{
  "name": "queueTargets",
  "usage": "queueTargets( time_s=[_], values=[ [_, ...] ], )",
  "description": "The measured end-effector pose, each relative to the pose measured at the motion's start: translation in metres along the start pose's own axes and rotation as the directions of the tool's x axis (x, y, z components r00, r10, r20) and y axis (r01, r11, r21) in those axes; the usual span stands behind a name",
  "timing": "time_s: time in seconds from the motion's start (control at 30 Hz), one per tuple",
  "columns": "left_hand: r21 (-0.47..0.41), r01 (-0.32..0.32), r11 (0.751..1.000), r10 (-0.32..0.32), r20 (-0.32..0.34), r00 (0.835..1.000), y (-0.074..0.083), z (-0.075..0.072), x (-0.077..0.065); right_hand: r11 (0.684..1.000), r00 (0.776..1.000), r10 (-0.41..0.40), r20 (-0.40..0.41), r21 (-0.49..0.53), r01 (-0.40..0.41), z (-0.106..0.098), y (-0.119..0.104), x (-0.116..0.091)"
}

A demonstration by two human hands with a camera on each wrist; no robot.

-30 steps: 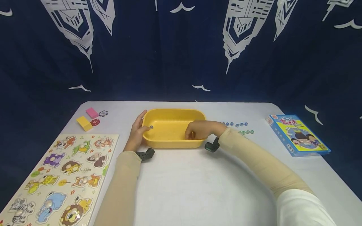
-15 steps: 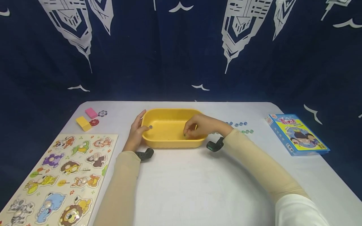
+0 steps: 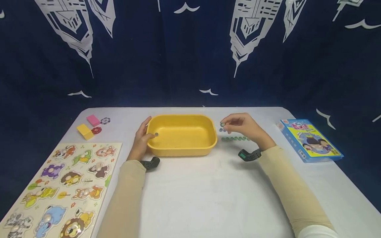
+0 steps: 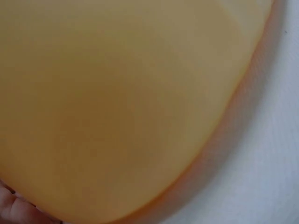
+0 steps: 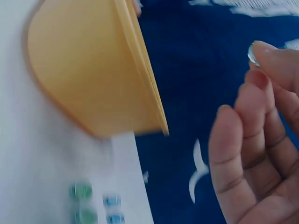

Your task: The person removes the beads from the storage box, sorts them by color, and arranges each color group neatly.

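My left hand grips the left end of a yellow plastic basin, thumb over the rim. A small bluish glass gem shows at that thumb's tip. To the right of the basin, my right hand pinches a greenish glass gem between thumb and index finger, the other fingers loosely bent. Below the pinching fingers lie blue glass gems, their row partly hidden by the hand. A row of green glass gems runs nearer the front. The basin fills most of the left wrist view.
An animal peg puzzle board lies at the left front. Behind it are a yellow block, a pink block, a red chip and a black-and-white chip. A blue-and-yellow box lies at the right edge.
My right hand has come up out of the basin with the greenish glass gem and moved right, over the blue row. My left hand has stayed on the basin's rim.
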State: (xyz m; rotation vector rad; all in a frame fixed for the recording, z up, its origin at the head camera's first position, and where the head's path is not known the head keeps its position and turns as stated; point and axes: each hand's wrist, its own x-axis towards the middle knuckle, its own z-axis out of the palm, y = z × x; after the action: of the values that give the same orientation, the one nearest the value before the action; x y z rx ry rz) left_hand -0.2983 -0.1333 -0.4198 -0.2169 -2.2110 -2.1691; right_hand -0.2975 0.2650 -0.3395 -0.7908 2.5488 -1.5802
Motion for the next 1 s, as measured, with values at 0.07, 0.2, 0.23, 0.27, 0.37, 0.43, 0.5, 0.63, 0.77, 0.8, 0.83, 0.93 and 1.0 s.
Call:
queueTargets(
  time_s=[0.07, 0.2, 0.23, 0.27, 0.37, 0.43, 0.5, 0.63, 0.77, 0.8, 0.83, 0.93, 1.0],
  values=[
    [0.009, -0.001, 1.0, 0.001, 0.0, 1.0, 0.001, 0.0, -0.001, 1.0, 0.996, 0.022, -0.087, -0.002, -0.022, -0.011, 0.008, -0.009],
    [0.012, 0.011, 1.0, -0.011, 0.001, 1.0, 0.002, 0.0, -0.002, 0.995, 0.959, 0.096, -0.268, 0.058, -0.084, -0.03, 0.023, -0.026],
    [0.011, 0.014, 1.0, -0.014, 0.003, 1.0, 0.002, 0.0, -0.002, 0.99, 0.943, 0.124, -0.31, 0.101, -0.098, -0.034, 0.027, -0.03],
    [0.01, 0.017, 1.0, -0.017, 0.003, 1.0, 0.002, 0.0, -0.003, 0.985, 0.923, 0.154, -0.351, 0.131, -0.114, -0.037, 0.031, -0.033],
    [-0.001, 0.016, 1.0, -0.016, 0.005, 1.0, 0.002, -0.001, -0.004, 0.957, 0.854, 0.252, -0.455, 0.25, -0.149, -0.044, 0.043, -0.042],
    [0.0, 0.014, 1.0, -0.014, 0.001, 1.0, 0.003, 0.0, -0.005, 0.948, 0.806, 0.289, -0.517, 0.272, -0.166, -0.047, 0.052, -0.047],
    [-0.009, 0.014, 1.0, -0.014, -0.001, 1.0, 0.003, 0.0, -0.005, 0.944, 0.753, 0.319, -0.576, 0.263, -0.198, -0.049, 0.061, -0.05],
    [-0.01, 0.022, 1.0, -0.022, -0.003, 1.0, 0.003, -0.001, -0.005, 0.909, 0.635, 0.376, -0.675, 0.136, -0.394, -0.049, 0.077, -0.055],
    [0.005, 0.024, 1.0, -0.024, -0.002, 1.0, 0.002, -0.001, -0.003, 0.847, 0.561, 0.427, -0.71, 0.096, -0.524, -0.05, 0.09, -0.059],
    [0.011, 0.023, 1.0, -0.023, -0.003, 1.0, 0.002, -0.001, -0.003, 0.838, 0.551, 0.435, -0.712, 0.095, -0.538, -0.05, 0.092, -0.06],
    [0.014, 0.022, 1.0, -0.022, -0.003, 1.0, 0.002, -0.001, -0.002, 0.829, 0.544, 0.442, -0.713, 0.092, -0.552, -0.051, 0.094, -0.06],
    [0.02, 0.019, 1.0, -0.019, -0.002, 1.0, 0.0, 0.0, -0.001, 0.805, 0.539, 0.455, -0.709, 0.07, -0.589, -0.053, 0.098, -0.063],
    [0.016, 0.016, 1.0, -0.016, 0.0, 1.0, 0.0, 0.002, -0.001, 0.786, 0.539, 0.466, -0.702, 0.048, -0.617, -0.054, 0.099, -0.063]
  ],
)
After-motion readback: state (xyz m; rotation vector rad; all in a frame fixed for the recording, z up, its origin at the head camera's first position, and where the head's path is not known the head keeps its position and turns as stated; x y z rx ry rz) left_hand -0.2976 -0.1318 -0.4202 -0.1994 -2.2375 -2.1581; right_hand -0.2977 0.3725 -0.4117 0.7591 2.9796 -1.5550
